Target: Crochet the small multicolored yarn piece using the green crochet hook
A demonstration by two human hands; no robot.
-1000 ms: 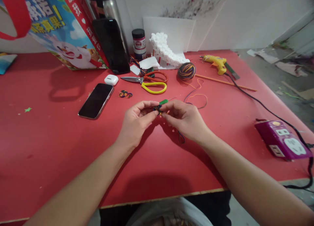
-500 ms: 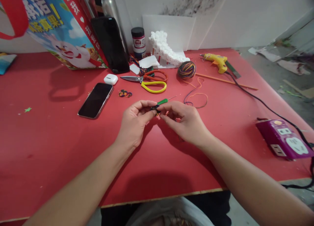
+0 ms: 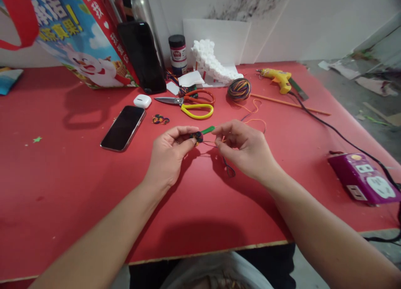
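Between the thumb and fingers of my left hand (image 3: 171, 153) is a small dark multicoloured crochet piece (image 3: 197, 137). Thin yarn (image 3: 208, 143) runs from it to my right hand (image 3: 246, 145), whose thumb and forefinger are pinched together on the strand. A dark loop of the yarn hangs below the right fingers. Just behind both hands lies a green-handled crochet hook (image 3: 208, 130), its metal tip hidden by the right hand. A similar small crocheted piece (image 3: 161, 119) rests on the red table farther left. The variegated yarn ball (image 3: 239, 89) sits behind, with loose strands trailing toward me.
Scissors (image 3: 191, 104), a phone (image 3: 123, 128) and a white earphone case (image 3: 142, 101) lie beyond my hands. A yellow glue gun (image 3: 277, 78), an orange stick (image 3: 291, 104) and a purple power socket (image 3: 363, 178) with a black cable are at right. A printed bag (image 3: 84, 42) stands back left.
My right hand has moved right, away from the crochet piece, drawing yarn between them. The piece shows more in my left hand, which stays nearly in place.
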